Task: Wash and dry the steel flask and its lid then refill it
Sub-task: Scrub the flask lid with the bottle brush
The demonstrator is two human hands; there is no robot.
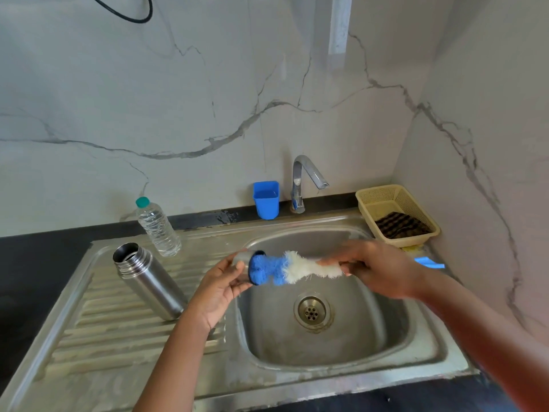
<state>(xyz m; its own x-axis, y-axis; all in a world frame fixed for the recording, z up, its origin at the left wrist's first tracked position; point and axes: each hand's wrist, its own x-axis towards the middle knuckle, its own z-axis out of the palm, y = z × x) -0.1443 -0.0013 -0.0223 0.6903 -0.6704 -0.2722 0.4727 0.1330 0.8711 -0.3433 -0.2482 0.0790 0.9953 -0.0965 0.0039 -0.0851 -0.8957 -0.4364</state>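
Countertop [35,263] of dark stone is seen at the left edge of the frame, and a steel sink [267,391] is set into it, with a ribbed drainboard [98,316] on the left and a basin [371,337] at centre right. On the drainboard, left of centre, the steel flask [147,281] stands without its lid, its threaded open mouth turned to the upper left. Just behind it, near the wall, a clear plastic water bottle [157,227] with a teal cap is stood upright.

At the centre of the frame, above the left rim of the basin, the flask lid [240,258] is held on its side by the left hand [219,288], whose fingers and thumb are curled round it; the lid's open side is turned to the right. Into that opening the blue end of a bottle brush [292,267] is pushed; the bristles are blue next to the lid and white further right. The brush handle is gripped by the right hand [377,269], fingers closed round it, and a blue tip of the handle is seen beyond the wrist at the right.

Below the brush, the drain [312,312] lies in the basin floor. Behind the basin a blue plastic cup [266,200] is stood against the wall, and just right of it a chrome tap [303,182] is mounted, its spout turned to the right. At the right of the frame a cream plastic basket [368,200] rests on the sink's back corner, with a dark striped cloth [401,226] laid in it.
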